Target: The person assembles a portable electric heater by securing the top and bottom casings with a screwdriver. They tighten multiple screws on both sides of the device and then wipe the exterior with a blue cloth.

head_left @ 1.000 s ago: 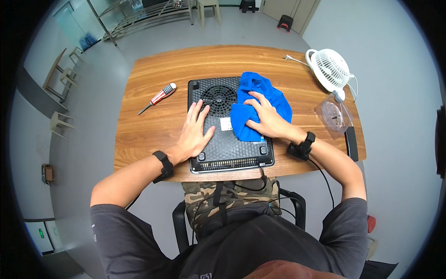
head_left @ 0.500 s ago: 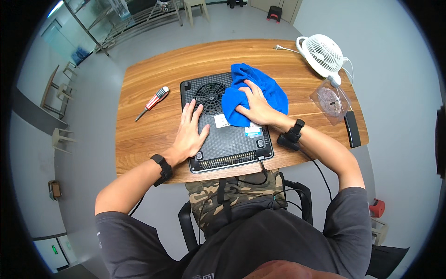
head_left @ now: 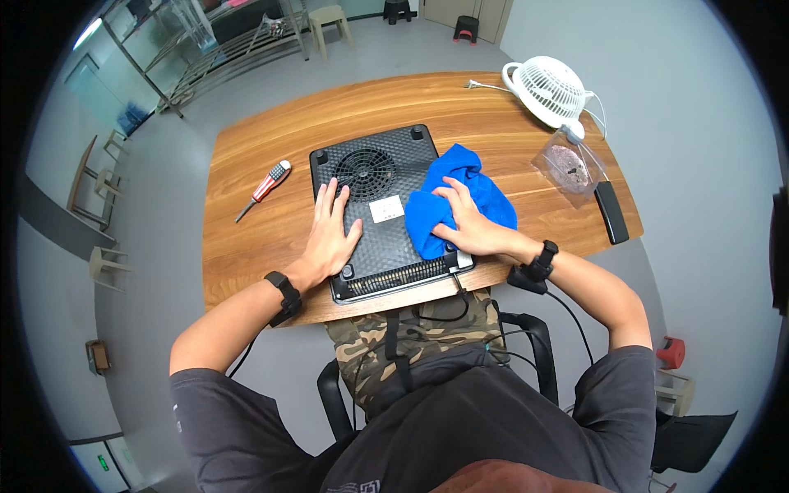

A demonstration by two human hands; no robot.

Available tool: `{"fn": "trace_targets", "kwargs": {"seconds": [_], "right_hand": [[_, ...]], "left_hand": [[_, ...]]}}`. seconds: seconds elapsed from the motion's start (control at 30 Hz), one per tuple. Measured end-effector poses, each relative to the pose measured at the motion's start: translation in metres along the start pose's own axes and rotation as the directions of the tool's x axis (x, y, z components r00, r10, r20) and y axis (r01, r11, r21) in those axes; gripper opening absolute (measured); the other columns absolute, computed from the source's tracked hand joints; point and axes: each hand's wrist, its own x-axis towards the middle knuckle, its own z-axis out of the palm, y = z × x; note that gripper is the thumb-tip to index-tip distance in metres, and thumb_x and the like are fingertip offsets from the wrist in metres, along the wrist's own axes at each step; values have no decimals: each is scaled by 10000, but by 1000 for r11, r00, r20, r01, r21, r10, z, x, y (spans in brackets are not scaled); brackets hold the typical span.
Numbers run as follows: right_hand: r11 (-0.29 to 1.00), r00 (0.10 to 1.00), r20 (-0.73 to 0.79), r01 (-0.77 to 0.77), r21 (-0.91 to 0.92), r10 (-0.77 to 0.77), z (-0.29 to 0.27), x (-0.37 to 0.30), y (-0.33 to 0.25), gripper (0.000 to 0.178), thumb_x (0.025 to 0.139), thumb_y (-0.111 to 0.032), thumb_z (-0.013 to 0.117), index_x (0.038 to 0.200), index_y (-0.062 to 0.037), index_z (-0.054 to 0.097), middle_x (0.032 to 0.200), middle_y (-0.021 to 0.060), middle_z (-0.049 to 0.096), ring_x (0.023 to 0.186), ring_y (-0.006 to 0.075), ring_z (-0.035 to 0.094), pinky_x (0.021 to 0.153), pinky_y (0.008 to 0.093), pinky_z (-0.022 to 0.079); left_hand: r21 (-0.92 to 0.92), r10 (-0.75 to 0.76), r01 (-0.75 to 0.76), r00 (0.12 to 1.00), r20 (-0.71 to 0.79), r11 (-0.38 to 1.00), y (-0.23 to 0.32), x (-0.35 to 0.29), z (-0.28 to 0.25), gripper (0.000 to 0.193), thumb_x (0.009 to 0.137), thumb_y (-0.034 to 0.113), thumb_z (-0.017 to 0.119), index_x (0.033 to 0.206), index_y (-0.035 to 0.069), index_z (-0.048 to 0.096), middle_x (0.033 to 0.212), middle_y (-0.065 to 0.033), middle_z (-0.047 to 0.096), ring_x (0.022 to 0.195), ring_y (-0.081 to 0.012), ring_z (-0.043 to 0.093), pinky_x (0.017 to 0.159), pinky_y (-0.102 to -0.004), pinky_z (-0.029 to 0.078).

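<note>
A flat black appliance (head_left: 386,246), which looks like an induction cooker, lies underside up at the table's near edge. Its round fan grille, corner feet and white label face me, and a black cord leaves its near side. My left hand (head_left: 332,236) rests flat on its left part, fingers spread, the tips beside the grille. Bunched in my right hand (head_left: 477,227) is a blue cloth (head_left: 489,197), pressed against the appliance's right edge. The cloth covers part of that edge and hangs over onto the table.
Left of the appliance lies a screwdriver (head_left: 269,182) with a flag-patterned handle. At the right stand a white fan (head_left: 552,92), a clear plastic bag (head_left: 565,168) with something inside, and a long black box (head_left: 611,212). The wooden table (head_left: 246,267) has a curved far edge.
My right hand has slid the cloth right and toward me, to the appliance's right edge, baring the white label and more of the surface. My left hand stays on the appliance.
</note>
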Motion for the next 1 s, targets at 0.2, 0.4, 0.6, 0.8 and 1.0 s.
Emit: {"fn": "trace_targets", "kwargs": {"seconds": [0.2, 0.4, 0.6, 0.8, 1.0], "right_hand": [[991, 989, -99, -113, -65, 106, 2, 59, 16, 827, 923, -492, 668, 1555, -122, 283, 1635, 246, 165, 1488, 495, 263, 1184, 608, 282], [981, 973, -148, -187, -53, 177, -8, 122, 40, 845, 937, -521, 627, 1565, -91, 260, 1650, 236, 158, 1500, 485, 237, 1186, 626, 259], [981, 976, -135, -180, -70, 170, -3, 135, 42, 801, 944, -457, 653, 1544, -81, 278, 1636, 275, 156, 1487, 510, 238, 1169, 647, 275], [985, 966, -214, -162, -51, 148, 2, 134, 38, 724, 953, -328, 668, 1501, -27, 304, 1548, 285, 265, 1406, 515, 348, 1124, 611, 363], [992, 880, -460, -86, 88, 117, -27, 144, 41, 603, 949, -208, 677, 1383, 73, 366, 1383, 321, 385, 1266, 495, 468, 1093, 527, 413]], "left_hand": [[33, 13, -13, 1000, 0, 999, -7, 0, 1, 715, 972, 296, 598, 1546, -41, 335, 1668, -280, 150, 1557, -454, 106, 1275, -506, 177], [15, 17, -17, 1000, 15, 1000, -2, 5, 3, 745, 950, 313, 619, 1543, -41, 341, 1658, -295, 155, 1551, -471, 104, 1271, -520, 171], [12, -2, 2, 999, 37, 1000, 3, 0, -4, 754, 951, 288, 637, 1551, -29, 309, 1657, -286, 136, 1543, -494, 103, 1262, -555, 185], [9, 8, -8, 999, 36, 1000, 2, 0, -7, 761, 947, 276, 639, 1556, -24, 296, 1663, -281, 128, 1543, -491, 106, 1263, -555, 182], [-23, 10, -9, 999, 42, 1000, 5, 5, -9, 761, 946, 256, 647, 1559, -23, 294, 1673, -266, 123, 1553, -468, 102, 1264, -536, 178]]}}
